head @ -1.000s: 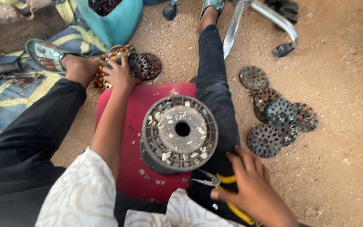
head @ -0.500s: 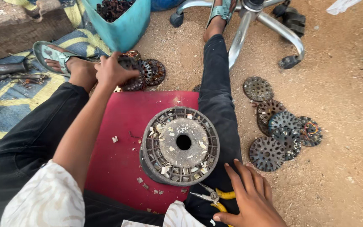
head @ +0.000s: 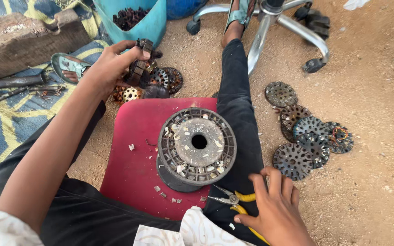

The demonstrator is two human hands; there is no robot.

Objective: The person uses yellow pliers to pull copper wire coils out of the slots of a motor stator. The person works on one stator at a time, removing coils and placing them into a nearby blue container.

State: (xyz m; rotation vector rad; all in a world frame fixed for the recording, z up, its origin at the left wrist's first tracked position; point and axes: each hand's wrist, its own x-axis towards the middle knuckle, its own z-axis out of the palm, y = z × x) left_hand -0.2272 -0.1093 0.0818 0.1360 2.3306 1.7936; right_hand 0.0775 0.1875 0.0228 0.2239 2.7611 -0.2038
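The left hand point(head: 110, 68) is gripping a dark slotted metal piece point(head: 140, 66), fingers clamped around it, holding it up at the far left above a pile of metal discs point(head: 160, 82) on the sandy ground point(head: 379, 91). The right hand point(head: 274, 207) is lying flat on the near right with fingers spread apart, touching yellow-handled pliers point(head: 238, 202) on the person's dark trouser leg. Between them a round metal wheel point(head: 197, 146) is sitting on a red board point(head: 133, 159). More discs point(head: 308, 134) are lying on the right.
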